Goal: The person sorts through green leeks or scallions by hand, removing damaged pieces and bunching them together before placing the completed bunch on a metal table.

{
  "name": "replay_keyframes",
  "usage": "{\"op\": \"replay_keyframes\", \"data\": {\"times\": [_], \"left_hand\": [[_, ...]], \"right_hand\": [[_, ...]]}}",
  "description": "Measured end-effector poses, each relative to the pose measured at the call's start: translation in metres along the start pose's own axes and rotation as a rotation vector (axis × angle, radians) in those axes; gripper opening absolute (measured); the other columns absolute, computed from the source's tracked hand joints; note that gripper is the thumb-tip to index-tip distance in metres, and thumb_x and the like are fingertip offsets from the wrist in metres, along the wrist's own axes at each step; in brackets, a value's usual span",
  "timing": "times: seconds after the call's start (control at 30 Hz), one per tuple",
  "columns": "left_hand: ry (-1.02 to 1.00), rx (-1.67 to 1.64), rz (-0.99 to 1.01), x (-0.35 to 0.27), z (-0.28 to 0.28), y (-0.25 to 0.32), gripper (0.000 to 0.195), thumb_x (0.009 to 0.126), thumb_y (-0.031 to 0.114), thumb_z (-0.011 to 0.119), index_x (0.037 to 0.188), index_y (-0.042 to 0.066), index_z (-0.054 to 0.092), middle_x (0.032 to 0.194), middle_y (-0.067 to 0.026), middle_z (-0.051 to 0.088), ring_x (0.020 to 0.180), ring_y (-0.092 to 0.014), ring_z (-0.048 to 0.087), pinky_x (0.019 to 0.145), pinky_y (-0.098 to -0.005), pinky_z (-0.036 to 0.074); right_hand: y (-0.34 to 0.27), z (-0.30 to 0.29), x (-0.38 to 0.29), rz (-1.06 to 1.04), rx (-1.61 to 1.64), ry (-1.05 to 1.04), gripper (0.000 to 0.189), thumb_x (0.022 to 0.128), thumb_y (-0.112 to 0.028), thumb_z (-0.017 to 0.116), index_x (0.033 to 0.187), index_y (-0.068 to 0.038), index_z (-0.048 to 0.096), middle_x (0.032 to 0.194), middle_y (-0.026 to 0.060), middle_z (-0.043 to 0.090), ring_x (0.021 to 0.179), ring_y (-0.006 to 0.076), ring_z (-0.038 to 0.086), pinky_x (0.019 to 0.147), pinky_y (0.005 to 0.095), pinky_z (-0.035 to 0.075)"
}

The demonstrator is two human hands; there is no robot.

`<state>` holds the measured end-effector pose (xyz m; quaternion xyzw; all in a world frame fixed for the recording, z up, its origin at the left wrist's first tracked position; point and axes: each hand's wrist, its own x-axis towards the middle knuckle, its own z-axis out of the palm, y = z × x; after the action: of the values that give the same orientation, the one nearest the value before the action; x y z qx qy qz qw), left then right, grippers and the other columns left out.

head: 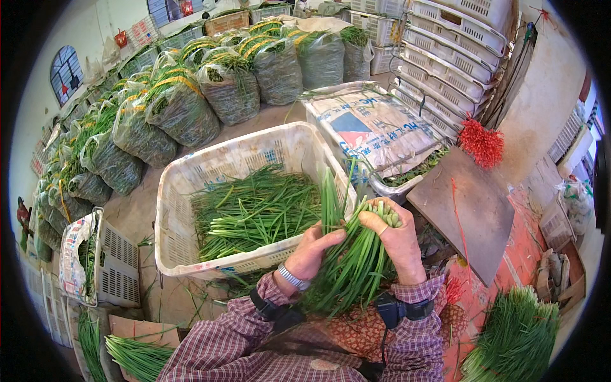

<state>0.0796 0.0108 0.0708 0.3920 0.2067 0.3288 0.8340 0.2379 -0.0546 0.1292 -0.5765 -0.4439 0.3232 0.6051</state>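
Observation:
My right hand (389, 234) is closed around the pale stem ends of a bunch of long green leafy stalks (355, 267), likely Chinese chives, whose leaves hang down over my lap. Just left of it, my left hand (315, 253) has its thumb and fingers around a few upright leaves (330, 196) at the side of the bunch. Beyond my hands stands a white plastic crate (167, 224) with a loose heap of the same greens (258, 210) inside, light stem ends towards the lower left. Part of my left fingers is hidden by the leaves.
A covered crate (372, 129) stands ahead, beside stacked white crates (448, 62). A brown board (463, 205) with a red tie lies to the right, near a bundle of red ties (481, 143). Greens lie at lower right (515, 334) and lower left (138, 355). Filled plastic bags (184, 114) stand behind.

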Motion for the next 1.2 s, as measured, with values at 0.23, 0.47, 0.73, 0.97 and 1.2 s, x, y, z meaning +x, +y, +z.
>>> {"op": "replay_keyframes", "data": {"times": [0.23, 0.47, 0.73, 0.97, 1.2], "left_hand": [[0.097, -0.017, 0.068, 0.005, 0.006, 0.0, 0.027, 0.08, 0.007, 0.068, 0.106, 0.005, 0.06, 0.098, -0.0018, 0.063, 0.092, -0.012, 0.057, 0.086, -0.0282, 0.044], [0.117, 0.095, 0.166, 0.004, 0.002, -0.006, 0.023, 0.081, 0.006, 0.067, 0.103, 0.002, 0.061, 0.095, -0.0026, 0.064, 0.087, -0.01, 0.059, 0.084, -0.0253, 0.046], [-0.001, -0.009, 0.096, 0.003, 0.007, 0.0, 0.027, 0.081, 0.01, 0.07, 0.105, 0.002, 0.06, 0.096, -0.0014, 0.063, 0.088, -0.009, 0.058, 0.083, -0.0247, 0.046], [0.074, 0.133, 0.129, 0.006, 0.009, 0.0, 0.021, 0.08, 0.013, 0.071, 0.097, 0.002, 0.062, 0.091, -0.0002, 0.063, 0.084, -0.009, 0.057, 0.08, -0.0243, 0.046], [0.088, 0.137, 0.143, 0.008, -0.003, 0.001, 0.015, 0.081, 0.014, 0.069, 0.091, 0.004, 0.062, 0.076, 0.0026, 0.058, 0.064, -0.005, 0.049, 0.058, -0.0199, 0.038]], "right_hand": [[-0.003, -0.003, -0.004, 0.014, 0.025, 0.004, 0.019, 0.082, -0.013, 0.068, 0.095, -0.001, 0.063, 0.081, -0.0038, 0.06, 0.074, 0.0041, 0.051, 0.067, 0.0203, 0.043], [-0.002, 0.008, -0.002, -0.059, -0.018, -0.022, 0.017, 0.082, -0.011, 0.067, 0.096, -0.002, 0.064, 0.082, -0.0033, 0.061, 0.075, 0.0044, 0.053, 0.069, 0.0203, 0.044], [0.0, -0.005, -0.006, -0.008, 0.026, 0.025, 0.014, 0.082, -0.011, 0.066, 0.093, -0.001, 0.065, 0.081, -0.0021, 0.062, 0.074, 0.0044, 0.054, 0.068, 0.0211, 0.045], [-0.002, -0.003, -0.008, -0.016, -0.023, 0.002, 0.014, 0.083, -0.011, 0.066, 0.093, -0.001, 0.065, 0.082, -0.002, 0.062, 0.076, 0.0042, 0.054, 0.069, 0.0202, 0.045], [-0.002, -0.032, -0.016, -0.049, 0.035, 0.156, 0.014, 0.083, -0.011, 0.066, 0.093, -0.001, 0.064, 0.082, -0.0038, 0.06, 0.075, 0.0038, 0.052, 0.069, 0.0186, 0.042]]}}
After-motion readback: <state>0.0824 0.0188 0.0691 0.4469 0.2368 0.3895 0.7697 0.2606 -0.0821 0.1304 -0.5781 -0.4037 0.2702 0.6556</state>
